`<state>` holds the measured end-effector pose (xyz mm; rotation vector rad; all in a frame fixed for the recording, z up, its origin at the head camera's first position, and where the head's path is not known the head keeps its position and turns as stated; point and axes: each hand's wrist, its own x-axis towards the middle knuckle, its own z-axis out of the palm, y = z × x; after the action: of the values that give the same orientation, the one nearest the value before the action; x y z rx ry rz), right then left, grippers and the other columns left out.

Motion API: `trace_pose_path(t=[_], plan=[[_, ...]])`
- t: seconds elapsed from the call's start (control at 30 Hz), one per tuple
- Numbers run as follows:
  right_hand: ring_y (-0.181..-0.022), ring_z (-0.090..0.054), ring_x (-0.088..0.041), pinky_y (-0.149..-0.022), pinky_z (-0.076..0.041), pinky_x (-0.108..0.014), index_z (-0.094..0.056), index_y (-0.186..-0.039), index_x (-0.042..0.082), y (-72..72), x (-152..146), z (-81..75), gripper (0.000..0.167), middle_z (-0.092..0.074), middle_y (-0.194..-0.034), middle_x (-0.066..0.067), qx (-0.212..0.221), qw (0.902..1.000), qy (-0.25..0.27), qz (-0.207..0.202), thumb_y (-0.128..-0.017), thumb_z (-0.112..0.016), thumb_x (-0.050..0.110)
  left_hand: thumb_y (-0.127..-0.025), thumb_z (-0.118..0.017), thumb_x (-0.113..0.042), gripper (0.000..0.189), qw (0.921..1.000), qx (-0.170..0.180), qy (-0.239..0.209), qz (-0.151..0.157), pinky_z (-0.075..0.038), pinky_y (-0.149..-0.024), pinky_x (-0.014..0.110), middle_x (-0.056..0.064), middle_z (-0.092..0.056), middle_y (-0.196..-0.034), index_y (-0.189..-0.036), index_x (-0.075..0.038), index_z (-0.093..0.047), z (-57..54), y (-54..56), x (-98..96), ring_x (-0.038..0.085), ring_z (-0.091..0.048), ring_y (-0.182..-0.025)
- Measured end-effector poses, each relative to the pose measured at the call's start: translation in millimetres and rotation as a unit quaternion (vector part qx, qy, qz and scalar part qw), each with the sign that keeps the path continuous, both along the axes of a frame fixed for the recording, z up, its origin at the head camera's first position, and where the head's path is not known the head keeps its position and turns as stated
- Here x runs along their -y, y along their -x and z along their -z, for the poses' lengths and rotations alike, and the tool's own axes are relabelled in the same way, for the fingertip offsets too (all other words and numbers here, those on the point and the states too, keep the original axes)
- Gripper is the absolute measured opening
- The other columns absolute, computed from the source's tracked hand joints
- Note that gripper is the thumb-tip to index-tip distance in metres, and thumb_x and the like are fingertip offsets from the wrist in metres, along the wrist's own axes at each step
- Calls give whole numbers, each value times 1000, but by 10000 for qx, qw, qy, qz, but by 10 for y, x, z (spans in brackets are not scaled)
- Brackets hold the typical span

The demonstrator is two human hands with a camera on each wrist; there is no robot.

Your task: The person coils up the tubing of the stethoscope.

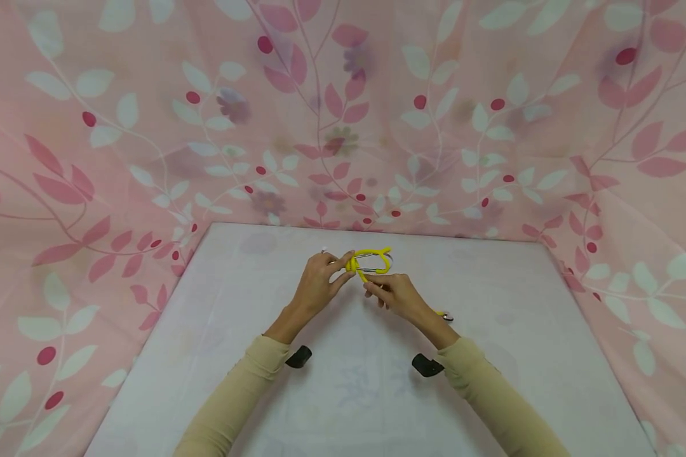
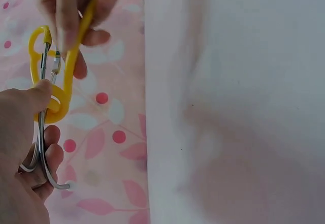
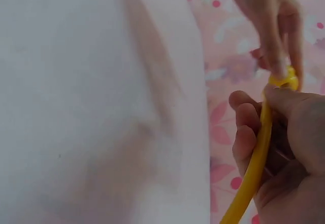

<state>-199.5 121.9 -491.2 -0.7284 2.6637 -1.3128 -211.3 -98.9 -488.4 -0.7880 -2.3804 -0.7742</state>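
Observation:
A stethoscope with yellow tubing and silver ear tubes is held between both hands. My left hand pinches the ear tubes where the tubing loops round them, thumb on the loop. A white ear tip pokes out below its fingers. My right hand grips a length of tubing close to the loop, and the tubing runs down across its palm in the right wrist view. Beside the right wrist shows the silver chest piece; the tubing leading to it is partly hidden by that arm.
A white-topped table lies under the hands. Pink leaf-patterned cloth hangs behind it and on both sides. Black devices sit by the forearms, near the beige sleeves.

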Motion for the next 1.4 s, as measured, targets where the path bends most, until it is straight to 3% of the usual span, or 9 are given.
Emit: trace_pose_path(t=[0.23, 0.5, 0.73, 0.93, 1.23, 1.4], plan=[[-53, -51, -7, -47, -41, -20, -71, -120, 7, -116, -7, -170, 31, -71, -75, 3, 125, 9997, -180, -70, -93, -68, 21, -85, -76, -30, 50, 9994, 127, 286, -171, -48, -83, 38, 7, -64, -88, -132, -19, -64, 58, -10, 5, 20, -57, -80], [-63, -61, -13, -52, -44, -19, -70, -121, 4, -262, -8, -309, 32, -75, -80, -2, 131, 9988, -376, -297, -92, -69, 18, -86, -74, -31, 49, 9978, 306, 511, -290, -47, -93, 42, 7, -64, -88, -133, -20, -64, 108, -3, -4, 20, -58, -81], [-65, -60, -2, -56, -49, -18, -73, -116, 5, -331, -45, -401, 28, -75, -82, 2, -293, 9975, -543, -346, -91, -71, 17, -87, -74, -34, 49, 9959, 523, 657, -339, -47, -87, 38, 5, -64, -88, -133, -22, -63, 89, -17, -49, 18, -56, -81], [-67, -61, -3, -61, -52, -16, -74, -112, 5, -320, -97, -499, 26, -75, -88, -3, -652, 9961, -574, -177, -89, -72, 17, -86, -73, -37, 50, 9934, 692, 853, -336, -47, -82, 35, 6, -66, -90, -133, -23, -63, 53, -64, -95, 19, -56, -80], [-60, -46, -7, -54, -41, -19, -76, -107, 7, -251, -138, -565, 20, -68, -78, 1, -1348, 9868, -891, -58, -90, -71, 18, -84, -76, -32, 49, 9942, 663, 838, 133, -46, -72, 33, 6, -68, -85, -129, -16, -66, 93, -74, -113, 17, -54, -73], [-62, -47, -10, -55, -41, -21, -76, -106, 10, -157, -144, -588, 18, -65, -76, 1, -1556, 9843, -834, 39, -90, -71, 16, -83, -78, -31, 48, 9933, 485, 961, 422, -46, -70, 30, 3, -67, -83, -128, -17, -66, 79, -98, -114, 14, -53, -72]])
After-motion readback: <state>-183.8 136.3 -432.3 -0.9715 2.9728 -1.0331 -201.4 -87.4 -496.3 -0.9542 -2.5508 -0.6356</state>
